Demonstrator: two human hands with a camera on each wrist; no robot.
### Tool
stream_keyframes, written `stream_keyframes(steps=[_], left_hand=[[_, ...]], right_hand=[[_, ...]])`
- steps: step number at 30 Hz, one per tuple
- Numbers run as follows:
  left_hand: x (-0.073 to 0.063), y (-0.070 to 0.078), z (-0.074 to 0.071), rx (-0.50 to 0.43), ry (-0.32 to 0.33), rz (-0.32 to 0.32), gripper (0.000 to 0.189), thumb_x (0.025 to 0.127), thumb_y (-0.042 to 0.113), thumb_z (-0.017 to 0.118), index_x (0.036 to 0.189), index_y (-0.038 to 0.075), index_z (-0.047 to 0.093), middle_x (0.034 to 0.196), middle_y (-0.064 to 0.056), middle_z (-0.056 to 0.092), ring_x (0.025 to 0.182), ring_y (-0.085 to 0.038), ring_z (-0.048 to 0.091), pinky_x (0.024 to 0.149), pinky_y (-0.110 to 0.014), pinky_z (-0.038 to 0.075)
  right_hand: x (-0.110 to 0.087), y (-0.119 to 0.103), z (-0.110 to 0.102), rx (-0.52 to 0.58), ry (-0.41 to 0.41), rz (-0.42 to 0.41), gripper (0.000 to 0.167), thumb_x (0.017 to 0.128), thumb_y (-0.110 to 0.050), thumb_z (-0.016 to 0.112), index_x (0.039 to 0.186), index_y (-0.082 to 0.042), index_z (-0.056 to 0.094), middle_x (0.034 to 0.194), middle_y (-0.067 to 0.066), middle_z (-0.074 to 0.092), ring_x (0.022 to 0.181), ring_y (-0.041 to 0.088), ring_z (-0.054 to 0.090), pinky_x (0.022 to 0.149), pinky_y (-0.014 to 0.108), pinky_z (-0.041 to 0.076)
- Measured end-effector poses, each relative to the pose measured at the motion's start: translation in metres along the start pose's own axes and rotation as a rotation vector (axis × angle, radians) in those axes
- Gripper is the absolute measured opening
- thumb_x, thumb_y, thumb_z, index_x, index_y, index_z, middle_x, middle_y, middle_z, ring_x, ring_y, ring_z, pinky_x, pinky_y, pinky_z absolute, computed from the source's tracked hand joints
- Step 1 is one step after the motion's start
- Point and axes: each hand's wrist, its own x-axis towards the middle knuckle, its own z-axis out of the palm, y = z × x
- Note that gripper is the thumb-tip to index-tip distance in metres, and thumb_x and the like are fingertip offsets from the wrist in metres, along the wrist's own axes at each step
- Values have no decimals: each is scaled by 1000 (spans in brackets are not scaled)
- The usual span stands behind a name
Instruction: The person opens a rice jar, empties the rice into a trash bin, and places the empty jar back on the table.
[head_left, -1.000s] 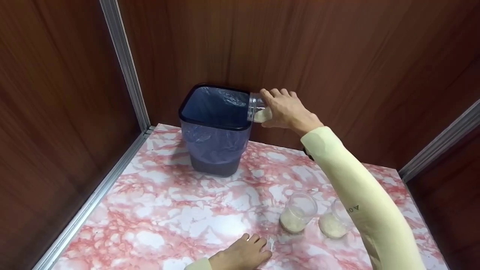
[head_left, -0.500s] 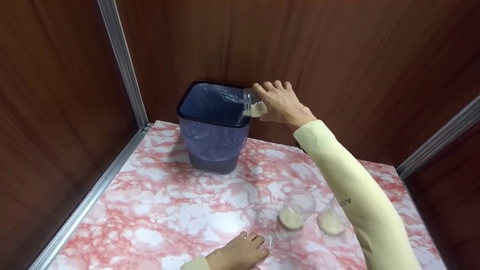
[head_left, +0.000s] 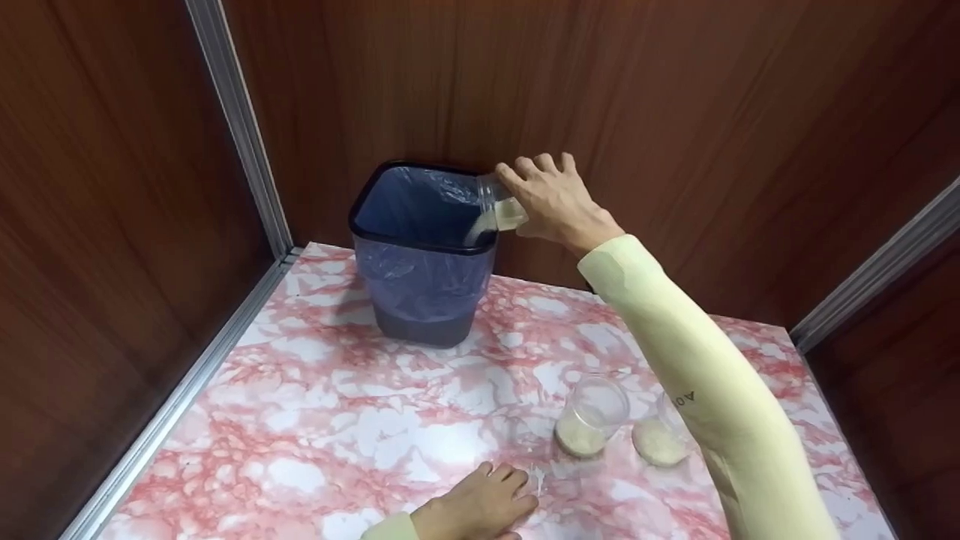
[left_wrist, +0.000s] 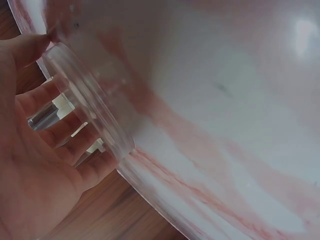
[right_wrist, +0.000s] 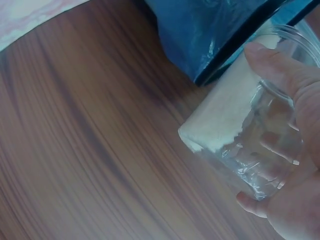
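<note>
At the bottom edge of the frame, the left hand (head_left: 478, 504) is cut off below the sleeve cuff; its wrist view shows thumb and fingers bent round a clear container (left_wrist: 97, 102), gripping it (so transparent that its outline nearly melts into the tabletop (head_left: 360, 427)). At the lower right, a pale yellow sleeve (head_left: 701, 375) crosses the frame, its lettering too small to read, and hides part of the right-hand cup (head_left: 660, 441). Just left of that stands a second clear cup (head_left: 589, 420); both have pale contents at the bottom. Farther back, left of upper centre, is a bin (head_left: 426, 289) with a plastic liner, its floor lost in shadow. At its right rim, the right hand (head_left: 553, 196) grasps a clear jar (head_left: 504, 208), tilted mouth-inward, pale grains (head_left: 480, 226) spilling in; whether jar and rim touch, I cannot tell. Behind rises a wood-grain panel (head_left: 600, 90).
</note>
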Motion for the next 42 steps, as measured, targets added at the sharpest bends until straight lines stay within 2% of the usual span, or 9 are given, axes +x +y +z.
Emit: stream_keyframes(steps=[5,10,13,17,20,31,39,42], left_hand=[[-1,0,2,37,44,-7,40,90,60,51,115,29,58,120,1,61,103,-14,58,74,-23,45],[0,1,2,32,36,-1,41,90,59,53,117,29,58,122,1,61,106,-14,58,78,-26,49],[1,2,1,15,-8,-7,41,91,58,54,120,29,57,125,1,60,110,-15,58,82,-29,51],[2,3,-1,-55,-94,-28,44,93,57,51,125,28,54,133,-3,58,119,-18,56,92,-36,54],[4,3,-2,-88,-131,-38,45,93,56,51,128,27,52,137,-4,56,123,-20,54,95,-40,53],[2,4,-2,-66,-120,-37,42,93,56,51,126,30,53,136,-3,55,121,-18,53,94,-37,52],[3,5,-1,-67,-117,-41,39,92,53,55,123,30,54,135,-2,55,121,-18,53,94,-38,52],[4,5,-1,-52,-115,-45,38,92,54,56,123,31,54,134,-1,55,120,-17,53,91,-35,51]], right_hand=[[1,-3,-2,-21,10,-14,84,70,-31,85,139,-15,40,130,17,53,122,41,49,99,60,36],[0,-4,-3,-44,43,-21,83,70,-29,85,139,-14,41,128,17,53,120,41,49,98,60,36],[0,-5,-4,-55,62,-28,82,69,-27,85,138,-14,42,128,17,53,120,41,49,100,61,35],[0,-6,-4,-70,94,-46,78,70,-24,84,136,-14,43,128,18,53,120,42,49,102,63,34],[1,-6,-4,-87,116,-59,77,71,-25,83,136,-14,43,128,19,53,121,42,49,103,64,33],[2,-15,-6,-142,119,-86,75,77,-20,78,142,-16,41,132,18,52,124,42,46,109,65,28],[4,-19,-9,-182,112,-102,62,86,-8,63,143,-16,41,136,18,50,129,42,44,110,66,26],[5,-21,-8,-234,110,-128,65,85,-8,65,144,-17,40,139,18,49,132,42,42,110,66,26]])
